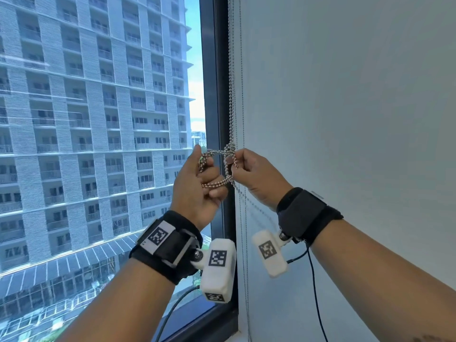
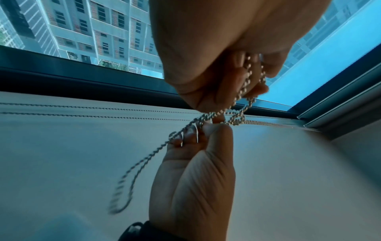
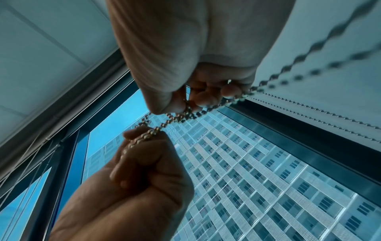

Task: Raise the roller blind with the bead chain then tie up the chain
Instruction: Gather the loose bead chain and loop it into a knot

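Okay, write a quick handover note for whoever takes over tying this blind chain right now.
Left hand: grips a gathered loop of the bead chain.
Right hand: pinches the chain right beside the forming knot.
Chain hangs along the window frame; the glass there is uncovered.
Done: knot started, loose.
Left: pull it snug, release.

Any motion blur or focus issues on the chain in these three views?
Head view: bead chain sharp at the knot between left hand and right hand. Left wrist view: sharp near the fingers, the hanging loop smeared by motion. Right wrist view: sharp between the hands, the near strand blurred.
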The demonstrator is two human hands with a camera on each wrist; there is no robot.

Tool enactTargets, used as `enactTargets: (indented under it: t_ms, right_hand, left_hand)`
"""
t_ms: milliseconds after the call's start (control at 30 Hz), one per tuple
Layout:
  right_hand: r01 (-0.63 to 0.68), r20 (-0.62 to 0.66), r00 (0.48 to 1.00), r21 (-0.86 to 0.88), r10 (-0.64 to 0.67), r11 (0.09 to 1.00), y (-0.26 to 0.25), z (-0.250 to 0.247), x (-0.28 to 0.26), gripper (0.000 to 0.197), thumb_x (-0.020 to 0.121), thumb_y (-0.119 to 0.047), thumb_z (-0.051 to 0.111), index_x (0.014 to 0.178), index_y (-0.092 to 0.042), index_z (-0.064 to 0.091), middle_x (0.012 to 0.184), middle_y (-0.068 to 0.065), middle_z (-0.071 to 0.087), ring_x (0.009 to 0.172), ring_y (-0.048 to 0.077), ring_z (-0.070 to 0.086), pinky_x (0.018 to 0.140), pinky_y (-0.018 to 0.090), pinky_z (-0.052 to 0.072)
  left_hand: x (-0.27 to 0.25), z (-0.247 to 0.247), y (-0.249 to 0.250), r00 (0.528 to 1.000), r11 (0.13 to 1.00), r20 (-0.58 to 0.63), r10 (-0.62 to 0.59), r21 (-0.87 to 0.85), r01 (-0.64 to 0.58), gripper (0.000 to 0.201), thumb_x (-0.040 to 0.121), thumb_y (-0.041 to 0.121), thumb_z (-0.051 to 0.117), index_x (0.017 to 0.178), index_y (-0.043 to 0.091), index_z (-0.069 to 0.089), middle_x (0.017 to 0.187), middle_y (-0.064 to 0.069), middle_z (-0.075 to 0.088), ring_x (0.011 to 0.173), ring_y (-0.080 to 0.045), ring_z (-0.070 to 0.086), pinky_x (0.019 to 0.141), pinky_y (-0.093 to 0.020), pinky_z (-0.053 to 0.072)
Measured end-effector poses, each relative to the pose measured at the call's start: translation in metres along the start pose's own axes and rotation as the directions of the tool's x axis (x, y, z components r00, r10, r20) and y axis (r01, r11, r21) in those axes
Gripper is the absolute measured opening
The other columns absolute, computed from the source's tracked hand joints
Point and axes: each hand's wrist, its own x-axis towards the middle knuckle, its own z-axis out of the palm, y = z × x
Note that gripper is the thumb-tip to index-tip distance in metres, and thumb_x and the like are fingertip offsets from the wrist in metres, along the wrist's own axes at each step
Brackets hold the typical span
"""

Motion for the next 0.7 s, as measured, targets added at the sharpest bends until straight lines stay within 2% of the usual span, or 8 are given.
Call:
enactTargets:
  t_ms: [100,233,300,367,433,567,667,700]
  right_hand:
    - [0.034,0.004,0.999,-0.056,-0.034,0.998,0.002,0.000,-0.005,0.013,0.087,-0.019,0.056,0.098,-0.020,0.063,0.078,0.001,0.050,0.066,0.009,0.041,0.061,0.022,0.037]
    - [0.004,-0.010,1.000,-0.041,-0.004,0.999,0.006,-0.001,-0.009,0.011,0.091,-0.010,0.056,0.094,-0.016,0.064,0.082,0.002,0.058,0.067,0.011,0.045,0.062,0.021,0.039]
    - [-0.011,-0.021,1.000,-0.034,0.011,0.999,0.008,-0.001,-0.011,0.012,0.091,-0.009,0.055,0.090,-0.017,0.065,0.081,0.003,0.058,0.070,0.014,0.046,0.064,0.026,0.039]
    - [-0.031,-0.048,0.998,-0.009,0.031,0.999,0.010,-0.001,-0.012,0.011,0.091,-0.012,0.057,0.087,-0.019,0.065,0.080,0.004,0.058,0.072,0.016,0.046,0.068,0.030,0.039]
    - [-0.043,-0.069,0.997,0.009,0.044,0.999,0.010,-0.003,-0.017,0.010,0.091,-0.014,0.057,0.087,-0.019,0.065,0.080,0.004,0.056,0.071,0.015,0.046,0.068,0.030,0.039]
    - [-0.047,-0.059,0.997,0.001,0.047,0.999,0.009,-0.006,-0.027,0.016,0.093,-0.016,0.053,0.101,-0.017,0.067,0.087,0.003,0.060,0.075,0.013,0.050,0.072,0.028,0.042]
    - [-0.058,-0.057,0.997,-0.016,0.057,0.998,0.011,-0.008,-0.030,0.020,0.094,-0.015,0.051,0.098,-0.019,0.069,0.088,0.008,0.066,0.074,0.025,0.052,0.072,0.036,0.045]
    - [-0.070,-0.055,0.996,-0.015,0.070,0.997,0.012,-0.008,-0.031,0.022,0.094,-0.013,0.050,0.098,-0.019,0.071,0.089,0.007,0.069,0.075,0.023,0.055,0.074,0.036,0.046]
  left_hand:
    - [-0.008,-0.006,-0.002,1.000,0.997,-0.004,0.018,0.072,-0.017,0.033,0.090,0.042,0.064,0.071,0.016,0.055,0.046,0.007,0.036,0.040,-0.008,0.028,0.044,-0.021,0.031]
    - [-0.017,-0.014,-0.009,0.991,0.992,0.034,0.129,0.005,-0.129,0.024,0.095,0.033,0.060,0.085,0.012,0.063,0.057,0.001,0.054,0.056,-0.013,0.050,0.076,-0.031,0.046]
    - [-0.022,-0.020,-0.010,0.995,0.997,0.094,0.040,-0.065,-0.034,0.033,0.097,0.037,0.056,0.105,0.005,0.064,0.052,0.006,0.044,0.048,-0.010,0.047,0.065,-0.026,0.048]
    - [-0.027,-0.025,-0.008,0.984,0.994,0.164,-0.075,-0.070,0.088,0.039,0.099,0.034,0.050,0.121,0.004,0.061,0.052,0.006,0.032,0.034,-0.003,0.032,0.041,-0.016,0.034]
    - [-0.035,-0.029,-0.008,0.964,0.985,0.214,-0.156,-0.035,0.167,0.041,0.099,0.029,0.047,0.129,0.004,0.060,0.054,0.006,0.028,0.032,-0.005,0.018,0.031,-0.015,0.020]
    - [-0.047,-0.032,-0.015,0.923,0.957,0.273,-0.272,-0.027,0.290,0.039,0.099,0.024,0.045,0.126,0.004,0.064,0.054,0.007,0.031,0.036,-0.004,0.013,0.031,-0.017,0.010]
    - [-0.051,-0.031,-0.026,0.913,0.946,0.249,-0.325,0.075,0.316,0.033,0.099,0.026,0.045,0.105,0.004,0.070,0.051,0.007,0.032,0.032,-0.002,0.018,0.031,-0.015,0.010]
    - [-0.052,-0.030,-0.031,0.915,0.941,0.225,-0.335,0.121,0.315,0.031,0.099,0.026,0.046,0.100,0.005,0.069,0.051,0.007,0.032,0.031,-0.001,0.022,0.030,-0.014,0.012]
